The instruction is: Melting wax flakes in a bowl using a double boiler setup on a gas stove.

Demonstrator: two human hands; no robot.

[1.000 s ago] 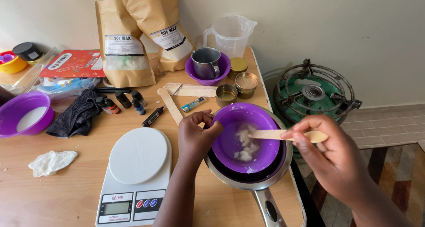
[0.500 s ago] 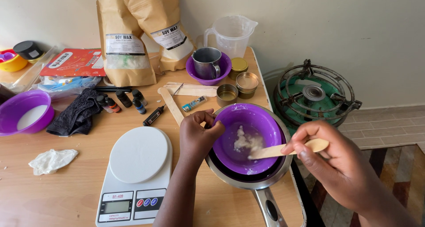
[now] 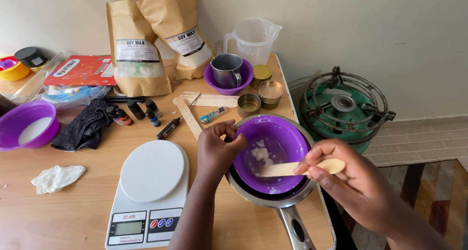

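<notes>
A purple bowl sits inside a steel saucepan at the table's right edge. White waxy lumps lie in the bowl. My left hand pinches the bowl's left rim. My right hand grips a flat wooden stick, whose tip rests low in the bowl beside the lumps.
A white kitchen scale stands left of the pan. Behind it lie small dye bottles, wooden sticks, gold tins, a metal cup in a purple bowl, a clear jug and two paper bags. A gas burner stands on the floor, right.
My right hand has swept the stick from the bowl's middle down and leftward across its lower part, pushing the white lumps to the left. My left hand has kept its hold on the rim.
</notes>
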